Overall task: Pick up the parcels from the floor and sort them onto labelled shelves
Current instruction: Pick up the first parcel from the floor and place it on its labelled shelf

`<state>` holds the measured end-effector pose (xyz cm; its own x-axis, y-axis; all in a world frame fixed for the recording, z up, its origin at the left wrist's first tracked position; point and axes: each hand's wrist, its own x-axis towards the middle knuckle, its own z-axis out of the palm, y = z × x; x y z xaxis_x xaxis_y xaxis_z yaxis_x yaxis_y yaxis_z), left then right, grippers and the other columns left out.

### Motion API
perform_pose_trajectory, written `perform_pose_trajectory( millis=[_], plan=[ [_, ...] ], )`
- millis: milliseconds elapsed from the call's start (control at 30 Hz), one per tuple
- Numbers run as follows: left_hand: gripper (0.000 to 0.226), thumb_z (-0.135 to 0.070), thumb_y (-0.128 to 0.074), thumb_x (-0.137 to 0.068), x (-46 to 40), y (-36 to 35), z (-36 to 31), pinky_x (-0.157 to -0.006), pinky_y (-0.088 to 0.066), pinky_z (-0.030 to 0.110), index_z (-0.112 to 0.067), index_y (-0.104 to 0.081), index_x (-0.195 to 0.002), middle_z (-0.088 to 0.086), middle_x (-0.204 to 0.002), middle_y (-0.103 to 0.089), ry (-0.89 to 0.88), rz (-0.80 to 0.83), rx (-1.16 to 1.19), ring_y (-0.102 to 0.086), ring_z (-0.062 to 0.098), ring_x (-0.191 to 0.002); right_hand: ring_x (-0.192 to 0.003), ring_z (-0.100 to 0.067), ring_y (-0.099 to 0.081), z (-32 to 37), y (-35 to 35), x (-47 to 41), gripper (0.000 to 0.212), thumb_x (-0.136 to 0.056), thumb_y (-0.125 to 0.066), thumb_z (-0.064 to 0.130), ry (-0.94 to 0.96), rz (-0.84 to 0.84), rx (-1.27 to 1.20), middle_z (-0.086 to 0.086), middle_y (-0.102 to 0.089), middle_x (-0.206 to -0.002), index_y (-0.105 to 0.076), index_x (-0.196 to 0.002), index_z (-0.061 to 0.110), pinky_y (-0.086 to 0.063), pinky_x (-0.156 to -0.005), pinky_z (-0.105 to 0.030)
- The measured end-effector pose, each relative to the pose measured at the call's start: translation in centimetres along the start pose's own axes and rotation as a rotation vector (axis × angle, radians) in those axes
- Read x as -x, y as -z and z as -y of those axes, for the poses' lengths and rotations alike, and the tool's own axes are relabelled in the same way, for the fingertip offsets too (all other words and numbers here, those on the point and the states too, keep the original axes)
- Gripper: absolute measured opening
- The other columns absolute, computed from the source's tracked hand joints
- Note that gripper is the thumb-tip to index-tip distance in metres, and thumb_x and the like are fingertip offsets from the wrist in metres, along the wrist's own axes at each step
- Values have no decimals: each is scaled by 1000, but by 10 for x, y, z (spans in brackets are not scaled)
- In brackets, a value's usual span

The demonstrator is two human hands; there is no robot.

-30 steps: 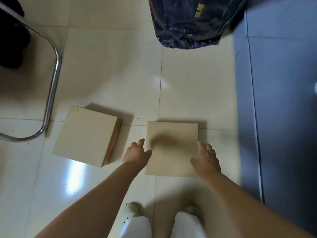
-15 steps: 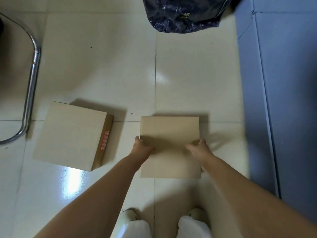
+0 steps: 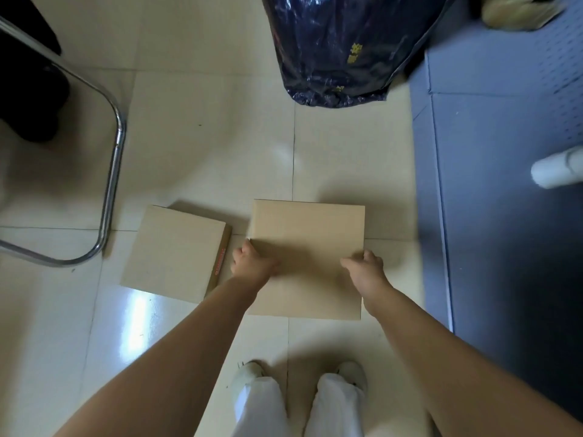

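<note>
A flat brown cardboard parcel (image 3: 307, 234) is held between both hands just above the pale tiled floor. My left hand (image 3: 252, 263) grips its left edge, thumb on top. My right hand (image 3: 366, 271) clasps its right edge the same way. A second flat cardboard parcel (image 3: 175, 250) with a red-printed tape strip along its right side lies on the floor to the left, close beside the held one.
A dark blue plastic sack (image 3: 344, 48) stands ahead on the floor. A chrome chair leg (image 3: 110, 184) curves at the left. A grey-blue shelf unit (image 3: 504, 184) fills the right side, with a white roll (image 3: 555, 168) on it. My feet (image 3: 299, 376) are below.
Both hands went from hovering beside the parcel to closing on its left and right edges. The parcel now looks larger and nearer, lifted off the floor.
</note>
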<state>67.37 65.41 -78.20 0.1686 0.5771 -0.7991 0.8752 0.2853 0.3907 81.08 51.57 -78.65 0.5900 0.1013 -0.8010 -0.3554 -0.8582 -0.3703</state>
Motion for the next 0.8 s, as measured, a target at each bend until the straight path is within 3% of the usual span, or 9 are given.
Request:
perform_pose_trajectory(
  millis=[100, 200, 300, 400, 600, 700, 800],
  plan=[
    [75, -20, -64, -78, 46, 36, -27, -108, -32, 44, -16, -25, -142, 12, -141, -29, -11, 5, 85, -30, 35, -130, -121, -30, -37, 35, 27, 55, 36, -85, -52, 27, 27, -23, 2, -7, -32, -128, -44, -114, 8, -36, -84, -36],
    [80, -26, -64, -78, 95, 77, -58, -110, -28, 48, -19, -21, -145, 12, -144, -27, -42, -1, 127, -25, 33, -134, -123, -29, -36, 73, 59, 113, 40, -86, -52, 28, 65, -33, -18, -5, -29, -132, -41, -121, 11, -36, -84, -37],
    [79, -24, -60, -82, 145, 121, -92, -110, -28, 40, -21, -16, -148, 10, -144, -24, -89, -10, 160, -23, 31, -135, -129, -27, -32, 112, 93, 172, 52, -88, -51, 25, 115, -49, -30, -4, -24, -141, -34, -135, 11, -31, -86, -34],
    [74, -23, -58, -82, 198, 168, -122, -107, -34, 39, -23, -22, -145, 11, -138, -28, -123, -34, 202, -31, 34, -129, -128, -26, -34, 147, 121, 232, 54, -88, -53, 26, 173, -41, -56, -5, -24, -141, -34, -136, 13, -30, -86, -31],
    [58, -17, -56, -81, 300, 248, -155, -98, -38, 35, -14, -36, -135, 11, -123, -37, -256, -26, 326, -41, 29, -115, -97, -25, -48, 192, 165, 344, 26, -81, -58, 31, 258, 3, -134, -3, -44, -126, -44, -98, 17, -37, -75, -33],
    [50, -23, -53, -66, 337, 278, -163, -86, -44, 36, -14, -47, -115, 8, -102, -53, -313, 11, 438, -52, 28, -101, -104, -27, -52, 206, 181, 391, 29, -84, -55, 37, 310, 44, -236, -4, -53, -126, -49, -106, 19, -41, -88, -38],
    [30, -9, -45, -87, 369, 303, -172, -77, -44, 36, -19, -43, -116, 3, -91, -51, -379, 37, 570, -49, 21, -85, -111, -18, -43, 216, 193, 429, 40, -91, -47, 40, 303, 79, -362, 4, -45, -126, -41, -126, 21, -38, -106, -45]
  ],
)
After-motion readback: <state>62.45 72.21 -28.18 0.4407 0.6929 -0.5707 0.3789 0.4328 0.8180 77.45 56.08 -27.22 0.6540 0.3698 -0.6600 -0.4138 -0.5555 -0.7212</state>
